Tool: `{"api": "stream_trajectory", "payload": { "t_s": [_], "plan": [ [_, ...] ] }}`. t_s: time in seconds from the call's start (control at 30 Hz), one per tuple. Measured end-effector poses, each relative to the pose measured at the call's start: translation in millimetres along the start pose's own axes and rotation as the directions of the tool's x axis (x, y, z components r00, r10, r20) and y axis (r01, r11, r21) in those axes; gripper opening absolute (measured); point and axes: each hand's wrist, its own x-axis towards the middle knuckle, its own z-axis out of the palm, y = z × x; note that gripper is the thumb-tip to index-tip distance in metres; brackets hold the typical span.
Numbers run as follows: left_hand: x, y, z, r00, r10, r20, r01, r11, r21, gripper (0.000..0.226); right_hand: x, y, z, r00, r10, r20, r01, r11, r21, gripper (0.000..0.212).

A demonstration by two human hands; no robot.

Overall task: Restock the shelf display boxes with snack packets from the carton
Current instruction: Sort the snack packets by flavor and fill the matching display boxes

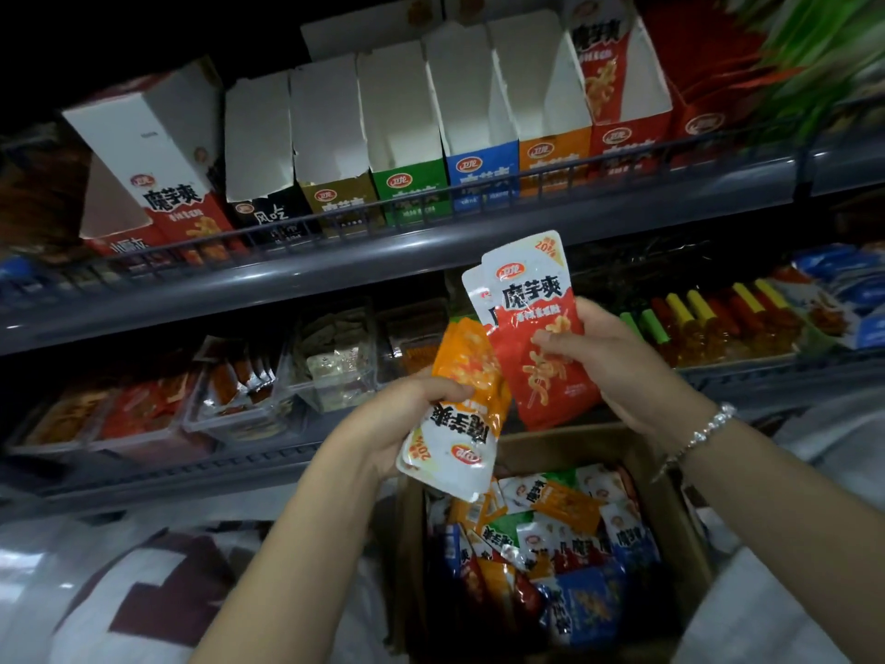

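Down by the person's lap the carton [670,510] sits open, still heaped with mixed packets [541,534], and above it both hands hold stock. Her left hand [383,424] clasps orange packets [459,404] upside down, their long axis tilted, while the right hand [608,361] pinches red packets [536,337] upright. From what I can see, the red display box [622,98] stands up and to the right, nearer that right hand, the orange box [553,160] just left of it.
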Motion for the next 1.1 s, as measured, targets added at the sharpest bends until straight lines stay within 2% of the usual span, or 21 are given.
{"api": "stream_trajectory", "payload": {
  "t_s": [0.07, 0.17, 0.23, 0.3, 0.37, 0.47, 0.57, 0.6, 0.7, 0.73, 0.83, 0.9, 1.0, 1.1],
  "plan": [
    [-2.3, 0.4, -2.2, 0.996, 0.035, 0.088, -0.043, 0.995, 0.09, 0.023, 2.4, -3.3, -4.6, 0.999, -0.014, 0.03, 0.015, 1.0, -0.024, 0.021],
    [-3.1, -0.1, -5.8, 0.977, 0.048, 0.21, -0.101, 0.963, 0.252, 0.025, 3.8, -5.6, -12.0, 0.985, 0.032, 0.17, -0.022, 0.998, -0.063, 0.021],
    [-1.5, -0.4, -6.6, 0.973, 0.058, 0.221, -0.131, 0.936, 0.327, 0.028, 5.9, -3.0, -14.3, 0.962, 0.09, 0.257, -0.056, 0.989, -0.139, 0.025],
    [-0.1, 0.8, -6.8, 0.978, 0.085, 0.189, -0.145, 0.933, 0.329, 0.034, 8.0, 1.2, -13.9, 0.955, 0.127, 0.268, -0.087, 0.984, -0.158, 0.028],
    [-1.0, 3.8, -9.0, 0.984, 0.103, 0.144, -0.133, 0.967, 0.216, 0.039, 10.3, 5.4, -13.6, 0.974, 0.114, 0.194, -0.091, 0.988, -0.124, 0.026],
    [-0.4, 7.8, -10.5, 0.985, 0.169, 0.024, -0.167, 0.984, -0.066, 0.037, 12.5, 7.1, -14.4, 0.998, 0.063, 0.012, -0.063, 0.997, -0.036, 0.018],
    [3.6, 4.5, 1.7, 0.96, 0.237, -0.148, -0.274, 0.904, -0.328, 0.016, 12.5, 8.4, -10.9, 0.986, 0.064, -0.155, -0.047, 0.993, 0.111, 0.014],
    [5.2, 1.9, 7.2, 0.947, 0.265, -0.184, -0.317, 0.871, -0.376, 0.018, 11.1, 8.4, -7.8, 0.979, 0.078, -0.19, -0.054, 0.99, 0.131, 0.013],
    [10.4, -6.4, 19.3, 0.901, 0.368, -0.23, -0.434, 0.766, -0.475, 0.041, 4.0, 10.5, 4.8, 0.962, 0.132, -0.24, -0.077, 0.971, 0.227, 0.015],
    [10.9, -8.1, 22.5, 0.887, 0.387, -0.252, -0.462, 0.741, -0.487, 0.041, 0.4, 11.3, 9.4, 0.959, 0.157, -0.236, -0.089, 0.957, 0.276, 0.015],
    [12.2, -11.1, 30.8, 0.858, 0.398, -0.324, -0.511, 0.728, -0.458, 0.027, -8.3, 14.4, 20.0, 0.953, 0.218, -0.21, -0.123, 0.913, 0.388, 0.015],
    [12.9, -11.4, 33.9, 0.835, 0.411, -0.366, -0.538, 0.748, -0.389, 0.025, -11.7, 15.0, 22.6, 0.955, 0.214, -0.206, -0.123, 0.916, 0.382, 0.018],
    [10.5, -4.6, 31.3, 0.788, 0.447, -0.423, -0.58, 0.77, -0.266, 0.025, -13.9, 11.9, 20.7, 0.968, 0.087, -0.235, -0.041, 0.98, 0.194, 0.023],
    [7.1, 4.9, 24.3, 0.761, 0.492, -0.423, -0.588, 0.799, -0.128, 0.031, -13.7, 6.3, 19.2, 0.981, -0.028, -0.192, 0.034, 0.999, 0.029, 0.022]
  ]
}}
